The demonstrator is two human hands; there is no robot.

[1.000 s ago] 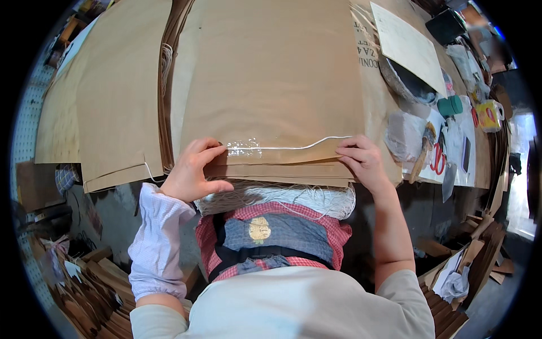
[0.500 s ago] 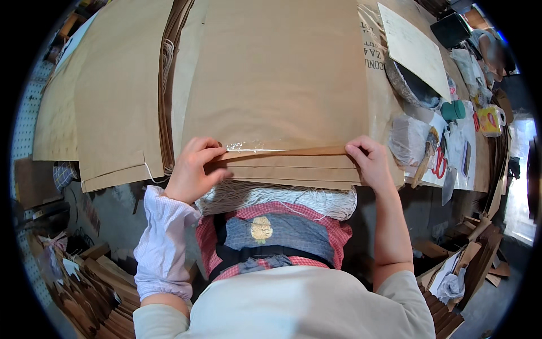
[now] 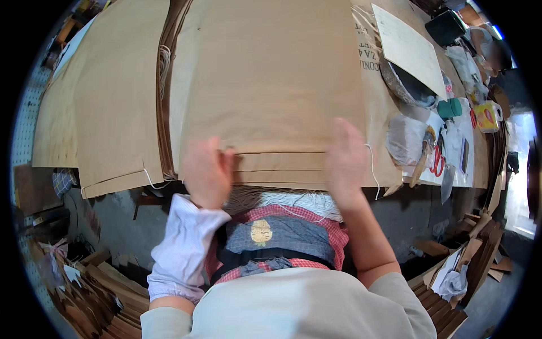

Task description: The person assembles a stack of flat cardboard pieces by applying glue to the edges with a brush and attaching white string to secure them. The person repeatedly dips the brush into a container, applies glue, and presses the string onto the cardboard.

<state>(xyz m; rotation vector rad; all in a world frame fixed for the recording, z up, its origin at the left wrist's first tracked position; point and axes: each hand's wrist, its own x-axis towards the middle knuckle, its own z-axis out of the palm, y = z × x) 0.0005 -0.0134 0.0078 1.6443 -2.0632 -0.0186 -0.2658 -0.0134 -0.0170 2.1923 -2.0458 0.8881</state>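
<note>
A stack of large brown paper sheets (image 3: 271, 79) lies on the table in front of me, its near edge folded over into a narrow flap (image 3: 282, 161). My left hand (image 3: 204, 171) rests flat on the left end of that folded edge, motion-blurred. My right hand (image 3: 345, 161) presses on the right end, fingers pointing away from me, also blurred. A thin white string (image 3: 372, 169) hangs down just right of my right hand. Neither hand grips anything.
A second pile of brown sheets (image 3: 101, 107) lies to the left. At the right are a white sheet (image 3: 407, 48), a dark bowl (image 3: 415, 87), a green cup (image 3: 450, 107), red-handled scissors (image 3: 437, 161) and a plastic bag (image 3: 403, 138). Folded brown bags (image 3: 96, 299) stack up on the floor at the left.
The strip with the white string has been folded down onto the sheet. Both hands moved from pinching the edge to lying flat on the fold, and the sheet sits closer.
</note>
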